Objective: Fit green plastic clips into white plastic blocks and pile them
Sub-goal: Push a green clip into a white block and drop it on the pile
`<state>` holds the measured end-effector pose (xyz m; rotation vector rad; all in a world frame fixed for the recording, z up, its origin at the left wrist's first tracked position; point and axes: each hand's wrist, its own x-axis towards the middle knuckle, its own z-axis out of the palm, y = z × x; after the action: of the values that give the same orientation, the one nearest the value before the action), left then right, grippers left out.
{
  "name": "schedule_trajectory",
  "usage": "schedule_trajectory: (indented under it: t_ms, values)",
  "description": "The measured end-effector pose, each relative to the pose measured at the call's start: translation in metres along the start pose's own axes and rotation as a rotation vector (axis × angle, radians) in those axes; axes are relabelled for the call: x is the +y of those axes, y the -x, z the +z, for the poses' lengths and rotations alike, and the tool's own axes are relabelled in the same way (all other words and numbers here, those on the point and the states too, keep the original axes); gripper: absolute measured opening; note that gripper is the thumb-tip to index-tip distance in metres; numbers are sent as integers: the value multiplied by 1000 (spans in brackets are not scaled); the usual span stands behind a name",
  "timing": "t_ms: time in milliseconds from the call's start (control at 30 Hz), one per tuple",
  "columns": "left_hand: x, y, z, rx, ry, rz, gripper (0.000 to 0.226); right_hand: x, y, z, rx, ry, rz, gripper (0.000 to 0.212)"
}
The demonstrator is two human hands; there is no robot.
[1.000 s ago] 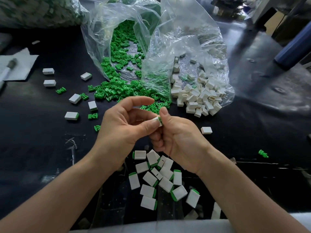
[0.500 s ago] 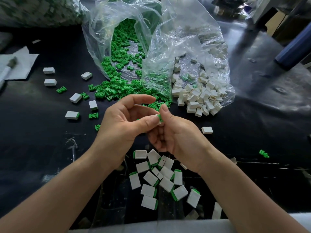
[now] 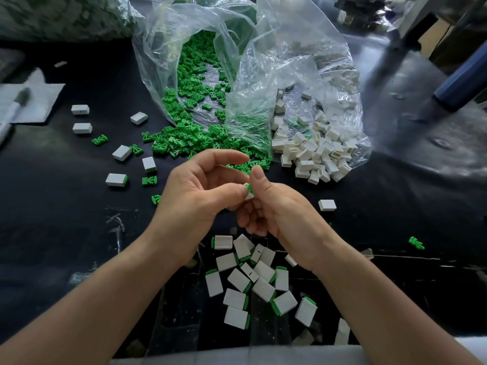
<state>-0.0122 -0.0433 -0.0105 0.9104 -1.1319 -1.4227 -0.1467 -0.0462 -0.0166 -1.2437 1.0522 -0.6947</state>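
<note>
Mid-frame, my left hand [image 3: 195, 198] and right hand [image 3: 279, 214] pinch one white block [image 3: 249, 195], its green clip [image 3: 250, 189] seemingly part-seated. Next: press it home, then drop it on the pile [image 3: 259, 285] below.

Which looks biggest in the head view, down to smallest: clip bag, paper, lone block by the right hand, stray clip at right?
1. clip bag
2. paper
3. lone block and stray clip: nearly alike, so no firm ranking between them.
</note>
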Motion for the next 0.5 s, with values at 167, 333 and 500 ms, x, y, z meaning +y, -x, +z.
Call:
schedule_trajectory:
  t_ms: [167, 333, 500]
  values:
    - [-1, 0, -1, -12, -13, 4, 32, 1, 0, 1, 38, 15, -27, 49]
    - [-4, -1, -2, -7, -11, 6, 29, 3, 0, 1, 77, 49, -73, 47]
    - [-4, 0, 2, -13, 37, 11, 28, 8, -2, 4, 154, 209, -87, 54]
